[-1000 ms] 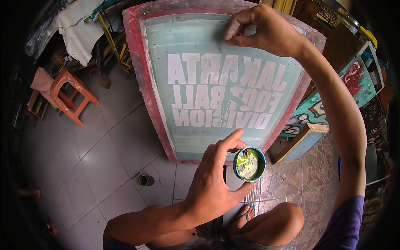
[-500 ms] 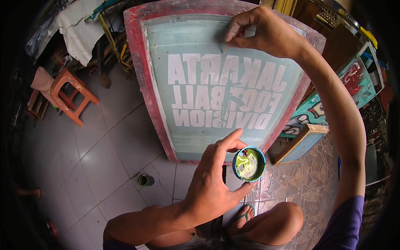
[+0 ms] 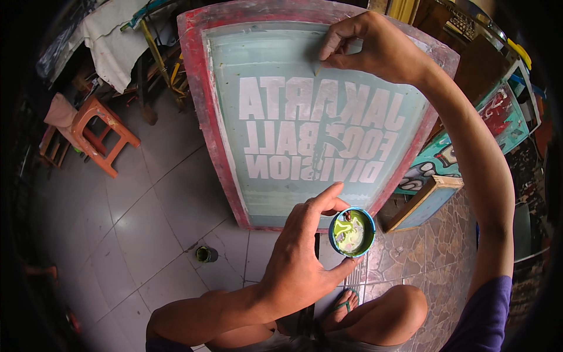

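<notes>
My left hand point(image 3: 299, 246) grips a small round blue-rimmed cup point(image 3: 353, 253) by its sides, with the open top toward me. Streaky green liquid point(image 3: 350, 230) lies in it, with a small dark red thing at its upper edge. My right hand point(image 3: 366, 44) pinches a thin stick point(image 3: 317, 73); only a short tip shows below the fingers. That tip meets or nearly meets the upper part of a silk-screen frame point(image 3: 230, 193) with a red-stained border. The pale green mesh point(image 3: 264, 50) carries large, light mirrored lettering point(image 3: 314, 126) below my right hand.
A small dark cup point(image 3: 205, 254) stands on the tiled floor at left. Farther left is an orange plastic stool point(image 3: 97, 138). A smaller wooden-framed screen point(image 3: 428, 202) leans at right, before a painted turquoise panel point(image 3: 504, 126). White cloth point(image 3: 111, 44) hangs at upper left.
The large frame appears shifted very slightly to the right in the picture. Both hands keep nearly the same pose, and the cup has tilted a little.
</notes>
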A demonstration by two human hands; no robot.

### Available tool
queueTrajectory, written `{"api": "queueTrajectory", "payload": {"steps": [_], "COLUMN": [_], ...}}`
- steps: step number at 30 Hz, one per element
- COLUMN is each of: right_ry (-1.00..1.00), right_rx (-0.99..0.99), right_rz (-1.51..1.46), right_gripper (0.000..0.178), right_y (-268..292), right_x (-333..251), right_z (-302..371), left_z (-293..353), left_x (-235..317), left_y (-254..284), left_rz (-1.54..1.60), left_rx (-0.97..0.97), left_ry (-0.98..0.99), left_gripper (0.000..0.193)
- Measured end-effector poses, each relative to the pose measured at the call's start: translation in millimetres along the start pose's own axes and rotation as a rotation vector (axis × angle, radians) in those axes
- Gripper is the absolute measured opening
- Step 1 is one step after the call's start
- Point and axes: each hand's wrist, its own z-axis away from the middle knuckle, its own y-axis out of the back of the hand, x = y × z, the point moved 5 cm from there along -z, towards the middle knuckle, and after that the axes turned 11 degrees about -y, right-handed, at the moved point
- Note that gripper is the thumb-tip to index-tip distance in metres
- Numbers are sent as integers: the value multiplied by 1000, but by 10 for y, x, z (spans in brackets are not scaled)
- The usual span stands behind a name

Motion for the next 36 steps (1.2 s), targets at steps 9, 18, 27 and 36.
{"api": "queueTrajectory", "payload": {"steps": [9,18,27,36], "right_ry": [-304,-650,-705,-591], "right_rx": [293,510,555,495], "right_rz": [-471,-1217,-944,-681], "right_gripper": [14,15,15,16], "right_y": [357,-474,-667,-625], "right_x": [-173,-999,-955,-954], "right_z": [523,1850,2087,2051], "left_z": [11,41,0,-54], "left_x": [0,-127,-206,-211], "left_y": [47,90,44,20], "left_rz": [13,60,54,15], "left_rx": [15,47,69,94], "left_ry": [7,85,71,20], "left_gripper": [97,95,97,96]}}
